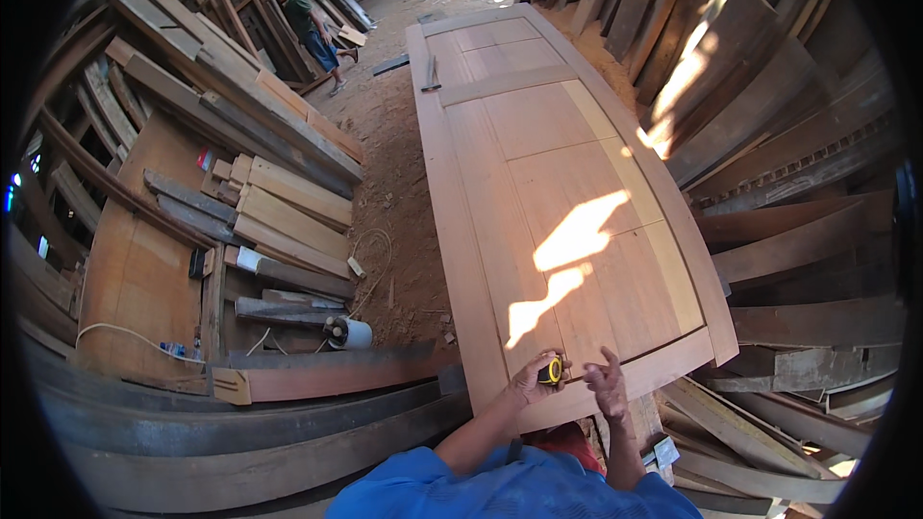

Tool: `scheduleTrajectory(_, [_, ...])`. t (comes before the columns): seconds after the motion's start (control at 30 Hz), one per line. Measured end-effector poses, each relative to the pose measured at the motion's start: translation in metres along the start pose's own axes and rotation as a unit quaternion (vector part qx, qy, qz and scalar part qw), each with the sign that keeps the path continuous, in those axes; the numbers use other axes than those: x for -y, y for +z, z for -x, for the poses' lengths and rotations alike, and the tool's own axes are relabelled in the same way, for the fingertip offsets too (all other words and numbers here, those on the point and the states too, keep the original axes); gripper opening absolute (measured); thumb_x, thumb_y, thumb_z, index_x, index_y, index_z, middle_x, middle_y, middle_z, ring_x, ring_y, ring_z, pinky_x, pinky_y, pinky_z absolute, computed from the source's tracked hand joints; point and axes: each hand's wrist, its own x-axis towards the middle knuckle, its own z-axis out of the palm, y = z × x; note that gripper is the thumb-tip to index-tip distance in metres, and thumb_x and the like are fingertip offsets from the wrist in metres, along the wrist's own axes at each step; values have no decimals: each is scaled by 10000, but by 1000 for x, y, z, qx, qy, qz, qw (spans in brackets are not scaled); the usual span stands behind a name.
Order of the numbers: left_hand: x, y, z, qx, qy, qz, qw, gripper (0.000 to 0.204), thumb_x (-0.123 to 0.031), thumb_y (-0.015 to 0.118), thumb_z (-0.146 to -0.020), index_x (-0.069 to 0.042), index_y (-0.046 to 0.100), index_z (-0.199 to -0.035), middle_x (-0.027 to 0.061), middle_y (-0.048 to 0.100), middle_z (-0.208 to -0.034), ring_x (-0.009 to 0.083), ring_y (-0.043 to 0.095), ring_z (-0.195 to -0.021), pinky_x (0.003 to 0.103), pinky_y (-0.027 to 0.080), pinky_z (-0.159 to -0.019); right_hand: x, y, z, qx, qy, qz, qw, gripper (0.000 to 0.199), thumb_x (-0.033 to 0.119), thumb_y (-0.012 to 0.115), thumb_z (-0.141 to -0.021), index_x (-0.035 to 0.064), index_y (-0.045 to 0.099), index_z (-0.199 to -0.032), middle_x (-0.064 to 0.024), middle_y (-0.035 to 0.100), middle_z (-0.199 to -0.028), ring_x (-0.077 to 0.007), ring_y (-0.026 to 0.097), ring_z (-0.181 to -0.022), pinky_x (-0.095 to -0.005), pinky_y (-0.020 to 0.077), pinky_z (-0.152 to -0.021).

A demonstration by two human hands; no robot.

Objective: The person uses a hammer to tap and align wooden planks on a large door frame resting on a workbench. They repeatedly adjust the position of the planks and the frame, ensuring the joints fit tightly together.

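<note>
My left hand (528,382) is closed around a yellow and black tape measure (550,371) over the near end of a large wooden door (481,221). No drawn-out blade can be made out. My right hand (608,386) is raised beside it, above the door's bottom rail, with its fingers apart and nothing seen in them. The door lies flat and stretches away from me, its panels framed by rails and stiles. Toward its far left edge rests a dark hammer-like tool (431,77).
Stacked boards (293,207) and a white bucket (356,333) are on the left, near a loose cord (385,259) on the dusty floor. Planks (798,259) crowd the right side close to the door. A person (310,31) walks at the far left.
</note>
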Motion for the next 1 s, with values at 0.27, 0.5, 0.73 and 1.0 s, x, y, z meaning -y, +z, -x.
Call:
scheduleTrajectory(0.27, [-50,-152,72,-292,140,-567,758,338,-285,755,-824,-97,581,-1044,70,642,-861,180,643,-693,322,512,-548,-144,-136,141,-214,367,445,789,684,463,642,-868,-90,524,-1251,-310,526,-1320,-433,503,-1242,-518,396,-1051])
scheduleTrajectory(0.5, [6,-170,114,-316,-224,-484,784,508,-286,707,-749,2,590,-1151,85,655,-988,185,639,-667,345,547,-591,-269,-172,181,-203,321,312,871,671,400,707,-751,-138,572,-1129,-322,624,-1107,-426,571,-1121,-465,438,-969])
scheduleTrajectory(0.73, [42,-201,115,-284,-167,-283,901,571,-245,720,-764,-26,548,-1263,120,651,-1040,214,677,-787,362,574,-591,-279,-173,161,-262,422,268,826,590,335,699,-779,-66,566,-1191,-233,654,-1015,-342,630,-866,-456,484,-800])
scheduleTrajectory(1.0, [47,-218,134,-293,-133,-275,906,399,-181,683,-777,-34,605,-1139,105,661,-906,202,669,-686,345,555,-537,-231,-148,165,-404,364,184,819,651,343,699,-854,3,494,-1371,-218,650,-1009,-286,637,-820,-437,508,-751])
